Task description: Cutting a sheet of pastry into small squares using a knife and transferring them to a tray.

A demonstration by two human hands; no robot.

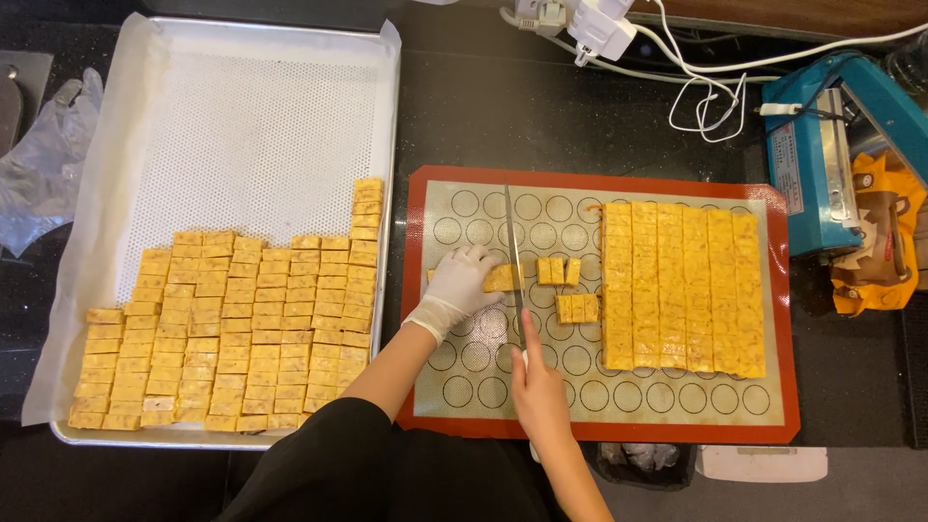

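My left hand (460, 284), in a white glove, presses down on a short yellow dough strip (503, 278) lying on a red-edged silicone mat (599, 425). My right hand (537, 385), bare, grips the handle of a long knife (512, 261) whose blade runs away from me across the strip's right end. Several small cut yellow pieces (568, 290) lie just right of the blade. A large yellow slab scored into long strips (682, 288) covers the mat's right half.
A metal baking tray (242, 116) lined with a perforated sheet stands at the left, its near half filled with rows of cut yellow pieces (232, 329). A crumpled clear glove (43, 164) lies far left. A blue machine (831, 155) and white cables (696, 87) sit at the back right.
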